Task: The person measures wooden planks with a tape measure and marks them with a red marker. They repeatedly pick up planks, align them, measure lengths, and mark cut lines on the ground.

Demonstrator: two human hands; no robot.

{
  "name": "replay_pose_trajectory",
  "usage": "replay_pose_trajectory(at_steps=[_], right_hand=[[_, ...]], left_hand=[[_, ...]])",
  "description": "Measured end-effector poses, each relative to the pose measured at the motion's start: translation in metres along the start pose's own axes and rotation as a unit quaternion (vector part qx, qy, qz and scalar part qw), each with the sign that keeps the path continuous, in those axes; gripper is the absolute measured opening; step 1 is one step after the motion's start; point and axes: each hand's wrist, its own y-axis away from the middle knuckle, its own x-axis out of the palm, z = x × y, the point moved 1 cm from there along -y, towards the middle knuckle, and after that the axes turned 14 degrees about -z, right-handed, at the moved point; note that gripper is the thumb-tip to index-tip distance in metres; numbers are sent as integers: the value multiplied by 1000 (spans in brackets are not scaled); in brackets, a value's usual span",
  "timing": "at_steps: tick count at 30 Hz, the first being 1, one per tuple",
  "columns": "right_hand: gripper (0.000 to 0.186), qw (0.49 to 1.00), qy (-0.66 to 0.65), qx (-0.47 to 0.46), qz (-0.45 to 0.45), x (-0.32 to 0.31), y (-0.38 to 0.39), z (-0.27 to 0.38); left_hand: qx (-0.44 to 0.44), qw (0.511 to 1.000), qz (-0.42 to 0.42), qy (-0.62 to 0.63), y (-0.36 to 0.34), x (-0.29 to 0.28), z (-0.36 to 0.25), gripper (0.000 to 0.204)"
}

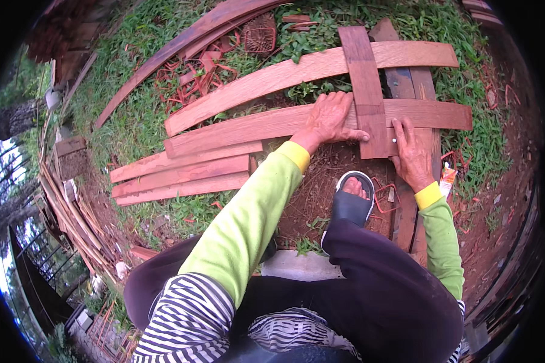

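Note:
A short reddish wooden board point(367, 85) lies across two long curved wooden planks, the far plank point(272, 78) and the near plank point(242, 128). My left hand point(332, 121) is spread flat on the near plank, its thumb reaching onto the short board by the crossing. At the right edge of that board, my right hand point(413, 154) has its fingers bent, index finger on the near plank. Between its thumb and fingers shows a small white spot point(394, 140); what it belongs to is too small to tell.
Under the planks' right ends runs a dark timber beam point(422, 85). Several shorter wooden strips point(181, 178) lie at the left. Farther back are another curved plank point(157, 57), a pile of orange-red pieces point(206, 69) and a wire-rimmed basket point(260, 36). My sandalled foot point(352, 202) stands close by.

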Motion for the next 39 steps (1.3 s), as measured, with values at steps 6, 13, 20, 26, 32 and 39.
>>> replay_pose_trajectory(at_steps=[6, 13, 20, 26, 32, 39], right_hand=[[84, 991, 40, -116, -61, 29, 8, -9], [76, 990, 92, -108, 26, -22, -13, 7], [68, 979, -63, -84, -173, -55, 28, 9], [54, 920, 32, 151, -359, -72, 95, -36], [55, 913, 33, 344, -218, -26, 153, -98], [56, 954, 27, 270, -128, 6, 156, -50]], left_hand=[[46, 998, 40, 10, 7, -10, 13, 100], [38, 994, 12, -99, 11, -2, -3, 73], [61, 978, -30, -199, 34, -29, 4, 55], [77, 981, 34, -177, 86, -138, 34, 51], [-9, 955, 167, -246, 176, -274, 88, 75], [-82, 909, 202, -356, 300, -357, 175, 80]])
